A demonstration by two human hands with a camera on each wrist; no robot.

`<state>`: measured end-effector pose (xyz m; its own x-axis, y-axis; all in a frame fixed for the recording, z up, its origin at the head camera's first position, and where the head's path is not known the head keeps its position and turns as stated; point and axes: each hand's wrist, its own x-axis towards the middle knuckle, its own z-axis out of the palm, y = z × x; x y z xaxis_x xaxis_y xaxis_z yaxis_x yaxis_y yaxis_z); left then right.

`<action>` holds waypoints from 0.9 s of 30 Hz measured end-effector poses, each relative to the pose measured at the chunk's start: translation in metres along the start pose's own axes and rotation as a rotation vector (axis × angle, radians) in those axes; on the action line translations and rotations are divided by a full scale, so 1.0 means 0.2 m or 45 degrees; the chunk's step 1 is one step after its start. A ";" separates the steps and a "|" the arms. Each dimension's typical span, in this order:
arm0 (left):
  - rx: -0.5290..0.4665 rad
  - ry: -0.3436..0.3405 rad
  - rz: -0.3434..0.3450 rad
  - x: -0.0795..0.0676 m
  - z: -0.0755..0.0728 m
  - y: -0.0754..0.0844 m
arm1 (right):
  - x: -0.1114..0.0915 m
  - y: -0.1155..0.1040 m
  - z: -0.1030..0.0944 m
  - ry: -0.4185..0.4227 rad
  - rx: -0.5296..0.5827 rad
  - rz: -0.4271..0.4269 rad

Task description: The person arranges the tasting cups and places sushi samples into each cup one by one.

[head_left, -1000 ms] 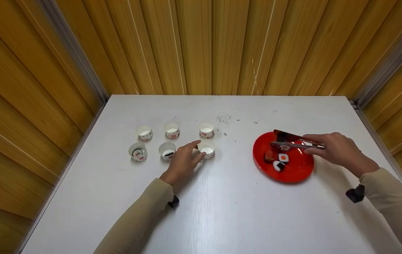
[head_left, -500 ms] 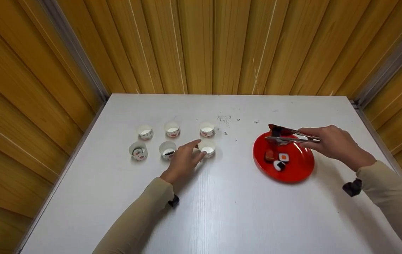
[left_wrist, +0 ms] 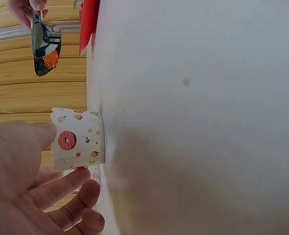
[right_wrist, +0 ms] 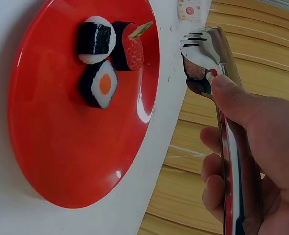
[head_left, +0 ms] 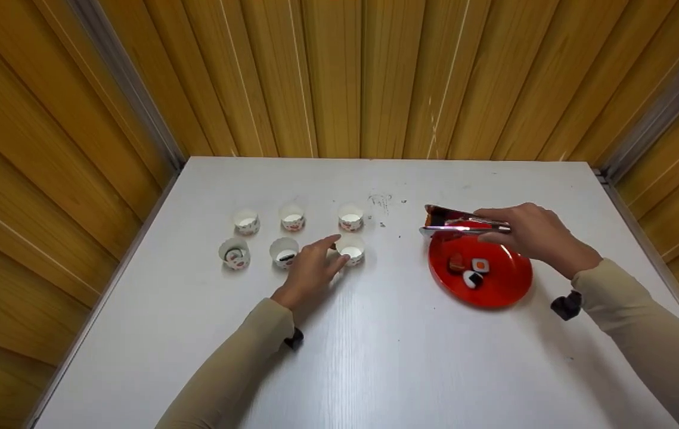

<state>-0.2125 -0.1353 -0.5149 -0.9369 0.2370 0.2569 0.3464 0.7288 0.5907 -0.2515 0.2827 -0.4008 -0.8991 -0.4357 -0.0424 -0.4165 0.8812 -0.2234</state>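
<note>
Right hand (head_left: 533, 233) grips tongs (head_left: 469, 229), long axis pointing leftward; one sushi piece (left_wrist: 51, 59) held, three sushi pieces (head_left: 480, 265) below hand. Left hand (head_left: 309, 271) pinches one of six cups (left_wrist: 80, 134).

Seems a small booth: wood-patterned panels (head_left: 330, 77) and metal corner strips (head_left: 127, 86) surround a white table (head_left: 405, 369) on three sides
</note>
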 end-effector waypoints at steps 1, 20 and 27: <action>-0.005 -0.002 -0.003 0.00 0.00 0.00 | 0.01 -0.01 0.00 -0.003 0.004 -0.001; -0.011 -0.008 -0.009 -0.01 0.00 0.00 | 0.17 -0.24 0.04 0.071 0.005 -0.223; -0.012 -0.004 -0.011 -0.01 0.00 0.00 | 0.23 -0.34 0.06 0.077 0.004 -0.309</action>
<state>-0.2107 -0.1360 -0.5154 -0.9401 0.2328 0.2492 0.3386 0.7246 0.6003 -0.2623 0.2000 -0.3990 -0.7794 -0.6225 0.0709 -0.6206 0.7517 -0.2230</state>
